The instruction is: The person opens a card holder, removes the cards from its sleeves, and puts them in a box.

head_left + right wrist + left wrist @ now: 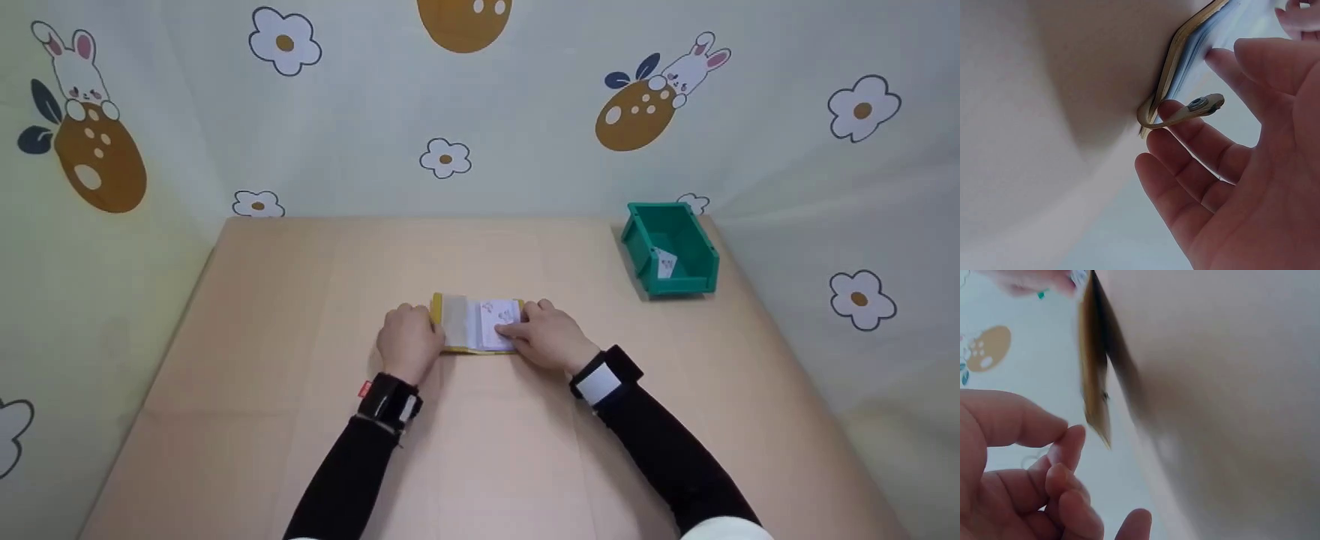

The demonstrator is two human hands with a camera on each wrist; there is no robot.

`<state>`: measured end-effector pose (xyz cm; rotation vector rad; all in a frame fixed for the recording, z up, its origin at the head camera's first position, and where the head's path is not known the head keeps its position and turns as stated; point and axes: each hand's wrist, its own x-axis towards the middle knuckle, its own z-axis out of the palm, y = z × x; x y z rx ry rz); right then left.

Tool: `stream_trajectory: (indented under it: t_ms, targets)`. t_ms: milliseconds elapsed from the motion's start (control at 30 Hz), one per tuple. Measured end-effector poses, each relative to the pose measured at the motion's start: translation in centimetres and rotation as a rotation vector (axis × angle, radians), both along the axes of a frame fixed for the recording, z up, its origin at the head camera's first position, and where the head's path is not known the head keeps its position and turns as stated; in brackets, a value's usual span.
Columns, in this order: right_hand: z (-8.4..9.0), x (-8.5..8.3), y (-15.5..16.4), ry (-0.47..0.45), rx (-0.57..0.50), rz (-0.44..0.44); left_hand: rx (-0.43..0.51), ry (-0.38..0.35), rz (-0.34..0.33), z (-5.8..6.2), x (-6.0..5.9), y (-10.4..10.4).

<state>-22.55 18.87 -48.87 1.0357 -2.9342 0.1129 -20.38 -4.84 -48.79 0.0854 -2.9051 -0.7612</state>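
A small yellow card holder (437, 306) lies spread open on the table, with a greyish sleeve on its left side and a white printed card (489, 311) on its right. My right hand (553, 337) touches the card with an outstretched index finger. In the right wrist view, its other fingers lie fairly straight beside a strap with a metal snap (1198, 103). At the holder's left edge is my left hand (409, 341). The left wrist view shows its thumb and forefinger tips close together, the other fingers loosely bent, and nothing visible between them; the yellow cover (1094, 365) appears apart from them.
A green plastic bin (682, 286) stands at the table's back right, holding a white printed card (665, 263). The beige table (247, 322) meets curtains patterned with rabbits and flowers (360, 112) at the back and sides.
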Motion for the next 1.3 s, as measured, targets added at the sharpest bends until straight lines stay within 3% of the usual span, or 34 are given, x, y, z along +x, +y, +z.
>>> stream_trajectory:
  t_ms: [233, 733, 867, 967, 1100, 1200, 1300]
  targets:
    - [0.2, 0.0, 0.0, -0.031, 0.019, -0.025, 0.021, -0.054, -0.045, -0.3, -0.3, -0.5]
    - [0.1, 0.0, -0.1, -0.044, 0.026, -0.042, -0.027, -0.085, -0.072, -0.6, -0.8, -0.2]
    - [0.1, 0.1, -0.1, -0.048, 0.012, -0.037, -0.076, -0.089, -0.078, -0.1, -0.7, 0.1]
    - [-0.1, 0.1, 0.0, -0.014, -0.014, -0.013, -0.109, -0.056, -0.101, 0.8, -0.5, 0.9]
    - [-0.3, 0.1, 0.2, 0.038, -0.043, 0.008, -0.117, 0.051, -0.158, 2.1, -0.5, 2.5]
    - [-0.4, 0.1, 0.1, 0.042, -0.048, 0.004, -0.159, 0.097, -0.19, 2.0, -0.8, 3.7]
    - [-0.4, 0.2, 0.1, 0.038, -0.04, 0.0, -0.21, 0.046, -0.204, 1.0, -1.2, 4.6]
